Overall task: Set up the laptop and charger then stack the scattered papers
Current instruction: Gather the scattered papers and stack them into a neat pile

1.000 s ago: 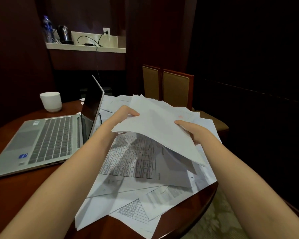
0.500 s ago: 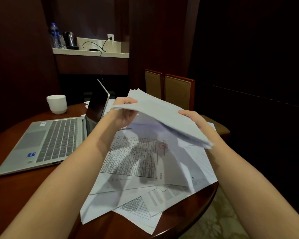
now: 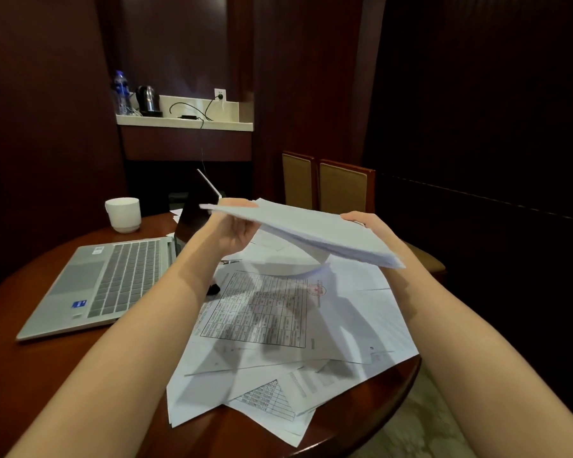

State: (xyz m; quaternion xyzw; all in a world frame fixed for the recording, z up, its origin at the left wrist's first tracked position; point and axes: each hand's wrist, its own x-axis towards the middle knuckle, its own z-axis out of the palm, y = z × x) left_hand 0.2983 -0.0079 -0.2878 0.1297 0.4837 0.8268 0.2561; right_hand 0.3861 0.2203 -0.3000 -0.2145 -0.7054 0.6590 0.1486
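Both grips are closed on paper. Our left grip (image 3: 235, 230) pinches one end of a lifted sheaf (image 3: 311, 234), thumb on top and fingers curled beneath. Our right grip (image 3: 366, 223) holds the opposite end, mostly hidden by the sheets. We hold the sheaf in the air, tilted, above the scattered papers (image 3: 278, 325) that lie fanned across the table (image 3: 30, 375).

The sheaf's edges are not squared, and one sheet appears to sag in a curl from its underside. We judge that it could slip out if we tilt further or loosen either pinch. Several loose pages overhang the near rim of the table, so a brush of a forearm as we lower the sheaf could send them to the floor.

The open laptop (image 3: 113, 282) sits to the left with its lid just beside our left grip, and a careless sweep could knock it. The charger cable (image 3: 192, 110) runs from a wall socket over the shelf and down behind the laptop. We cannot tell whether it reaches the port, and papers dragged that way might snag it.
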